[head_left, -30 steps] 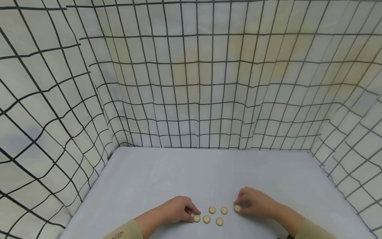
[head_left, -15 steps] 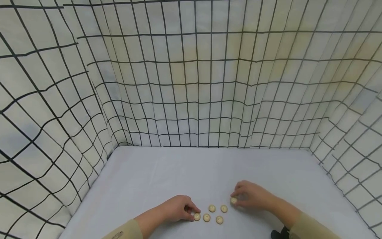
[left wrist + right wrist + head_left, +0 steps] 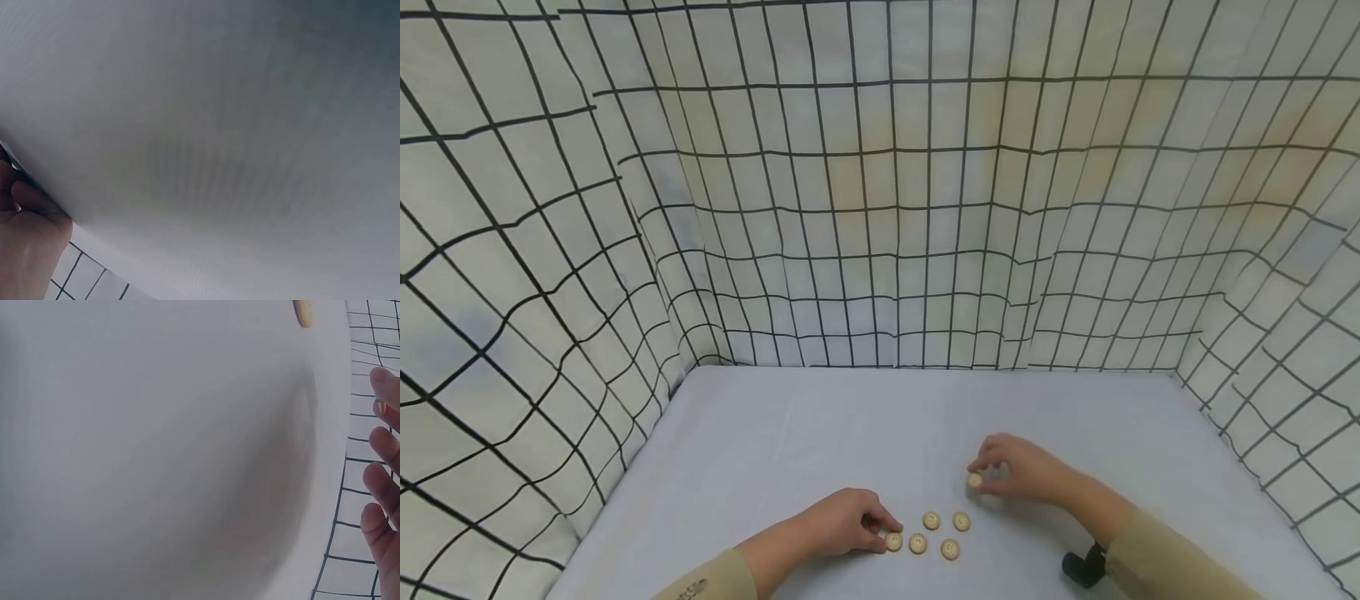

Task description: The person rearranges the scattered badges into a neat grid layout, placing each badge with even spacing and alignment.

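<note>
Several round, cream-coloured buttons lie in two short rows on the white table. My left hand [image 3: 850, 523] rests at the left end, thumb and index finger pinching the leftmost button [image 3: 893, 542] of the near row. Beside it lie a second button [image 3: 917, 543] and a third button [image 3: 950, 549]. Behind these sit two more, a left button [image 3: 931, 521] and a right button [image 3: 961, 522]. My right hand [image 3: 1026, 468] pinches another button [image 3: 973, 480] between thumb and fingertips, behind and right of the rows. In the left wrist view, the left hand [image 3: 31, 231] shows only at the edge.
The white table [image 3: 820, 425] reaches back to a white wall with a black grid [image 3: 925, 250]; similar gridded walls stand at both sides. A small black device [image 3: 1082, 568] sits at the right wrist. Another button [image 3: 303, 312] shows in the right wrist view.
My right hand has moved away from me and slightly left, carrying its button from beside the far row to behind it. My left hand and the other buttons have stayed in place.
</note>
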`<control>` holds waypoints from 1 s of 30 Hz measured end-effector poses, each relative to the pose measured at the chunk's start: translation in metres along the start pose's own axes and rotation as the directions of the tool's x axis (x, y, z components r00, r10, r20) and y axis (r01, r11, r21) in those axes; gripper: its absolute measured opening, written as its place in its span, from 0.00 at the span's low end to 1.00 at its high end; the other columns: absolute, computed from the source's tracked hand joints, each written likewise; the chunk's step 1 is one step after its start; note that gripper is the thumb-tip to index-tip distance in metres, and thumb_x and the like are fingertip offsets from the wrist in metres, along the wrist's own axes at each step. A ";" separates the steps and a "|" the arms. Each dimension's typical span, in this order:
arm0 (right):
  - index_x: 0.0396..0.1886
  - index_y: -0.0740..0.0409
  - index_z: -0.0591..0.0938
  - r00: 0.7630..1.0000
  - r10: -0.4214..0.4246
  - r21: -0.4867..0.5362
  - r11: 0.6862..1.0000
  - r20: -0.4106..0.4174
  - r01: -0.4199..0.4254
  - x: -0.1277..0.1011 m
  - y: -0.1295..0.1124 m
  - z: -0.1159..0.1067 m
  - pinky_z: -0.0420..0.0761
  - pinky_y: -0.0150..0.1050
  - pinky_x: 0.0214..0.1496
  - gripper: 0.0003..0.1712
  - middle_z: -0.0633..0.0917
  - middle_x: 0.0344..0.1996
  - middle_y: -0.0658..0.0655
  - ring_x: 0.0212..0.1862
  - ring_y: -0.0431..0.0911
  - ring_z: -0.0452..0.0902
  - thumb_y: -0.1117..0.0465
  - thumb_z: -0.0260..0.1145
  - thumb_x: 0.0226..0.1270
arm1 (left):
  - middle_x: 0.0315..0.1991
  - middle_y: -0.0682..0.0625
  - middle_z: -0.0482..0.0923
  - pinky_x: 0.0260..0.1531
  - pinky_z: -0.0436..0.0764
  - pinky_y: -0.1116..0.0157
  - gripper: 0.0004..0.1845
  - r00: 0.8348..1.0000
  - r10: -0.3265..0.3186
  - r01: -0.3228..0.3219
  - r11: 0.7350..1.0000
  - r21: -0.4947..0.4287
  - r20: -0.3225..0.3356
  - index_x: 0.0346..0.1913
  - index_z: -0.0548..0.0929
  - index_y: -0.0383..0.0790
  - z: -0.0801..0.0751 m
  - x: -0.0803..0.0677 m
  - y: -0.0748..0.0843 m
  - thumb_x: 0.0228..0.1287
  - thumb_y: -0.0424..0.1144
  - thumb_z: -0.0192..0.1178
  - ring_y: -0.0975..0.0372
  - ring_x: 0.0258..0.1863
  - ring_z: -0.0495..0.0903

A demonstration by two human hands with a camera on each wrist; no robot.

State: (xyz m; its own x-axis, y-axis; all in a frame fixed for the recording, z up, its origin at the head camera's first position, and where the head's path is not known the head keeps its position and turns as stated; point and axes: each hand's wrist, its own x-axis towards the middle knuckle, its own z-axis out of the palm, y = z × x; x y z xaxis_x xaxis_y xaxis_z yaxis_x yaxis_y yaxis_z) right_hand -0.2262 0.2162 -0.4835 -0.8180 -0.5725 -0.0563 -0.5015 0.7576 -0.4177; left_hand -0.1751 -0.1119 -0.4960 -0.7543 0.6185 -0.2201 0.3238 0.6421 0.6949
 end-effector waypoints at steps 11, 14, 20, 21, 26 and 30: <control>0.45 0.40 0.89 0.999 0.033 0.062 0.998 -0.007 -0.032 0.021 -0.006 -0.007 0.77 0.40 0.45 0.14 0.78 0.36 0.33 0.43 0.37 0.74 0.46 0.74 0.60 | 0.27 0.61 0.74 0.31 0.72 0.70 0.12 1.000 -0.015 0.015 1.000 -0.016 -0.003 0.44 0.91 0.54 0.001 0.001 -0.003 0.55 0.39 0.73 0.70 0.28 0.71; 0.45 0.41 0.88 0.999 0.047 0.075 0.996 -0.014 -0.046 0.028 -0.007 -0.007 0.76 0.39 0.43 0.14 0.78 0.35 0.35 0.42 0.38 0.74 0.47 0.74 0.60 | 0.27 0.61 0.74 0.31 0.72 0.70 0.12 1.000 -0.014 0.014 1.000 -0.019 -0.005 0.44 0.91 0.54 0.000 0.001 -0.002 0.56 0.39 0.73 0.70 0.28 0.71; 0.47 0.41 0.88 0.996 0.081 0.125 0.989 -0.025 -0.078 0.043 -0.004 -0.004 0.75 0.38 0.41 0.15 0.79 0.34 0.36 0.40 0.38 0.73 0.48 0.74 0.59 | 0.26 0.60 0.74 0.30 0.71 0.70 0.12 1.000 -0.020 0.020 0.999 -0.033 -0.005 0.44 0.91 0.52 0.001 0.001 -0.003 0.56 0.38 0.73 0.70 0.27 0.71; 0.47 0.41 0.88 0.996 0.086 0.134 0.988 -0.026 -0.082 0.046 -0.003 -0.004 0.75 0.39 0.41 0.15 0.79 0.34 0.37 0.40 0.39 0.73 0.48 0.74 0.59 | 0.26 0.60 0.74 0.30 0.71 0.70 0.12 1.000 -0.021 0.021 0.999 -0.031 -0.005 0.44 0.91 0.52 0.002 0.001 -0.003 0.56 0.38 0.73 0.70 0.27 0.71; 0.46 0.40 0.88 0.994 0.110 0.173 0.980 -0.028 -0.103 0.058 -0.002 -0.002 0.75 0.40 0.40 0.14 0.79 0.34 0.40 0.39 0.41 0.73 0.49 0.75 0.59 | 0.26 0.61 0.74 0.30 0.71 0.70 0.12 1.000 -0.019 0.019 1.000 -0.019 0.002 0.45 0.91 0.53 0.001 0.002 -0.003 0.56 0.39 0.73 0.70 0.27 0.71; 0.44 0.38 0.88 0.989 0.143 0.175 0.975 -0.035 -0.135 0.069 0.000 0.000 0.75 0.40 0.38 0.13 0.79 0.34 0.40 0.38 0.41 0.73 0.48 0.75 0.59 | 0.27 0.61 0.74 0.31 0.72 0.70 0.12 1.000 -0.014 0.015 1.000 -0.015 0.008 0.45 0.91 0.54 0.000 0.002 -0.002 0.57 0.40 0.73 0.70 0.28 0.71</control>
State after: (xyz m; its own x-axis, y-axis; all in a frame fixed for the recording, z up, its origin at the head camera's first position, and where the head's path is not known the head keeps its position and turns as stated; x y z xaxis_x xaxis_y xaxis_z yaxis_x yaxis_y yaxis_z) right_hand -0.2828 0.1766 -0.4877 -0.8908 -0.4467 -0.0837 -0.3294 0.7614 -0.5583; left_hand -0.1774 -0.1118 -0.4985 -0.7546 0.6125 -0.2353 0.3040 0.6441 0.7020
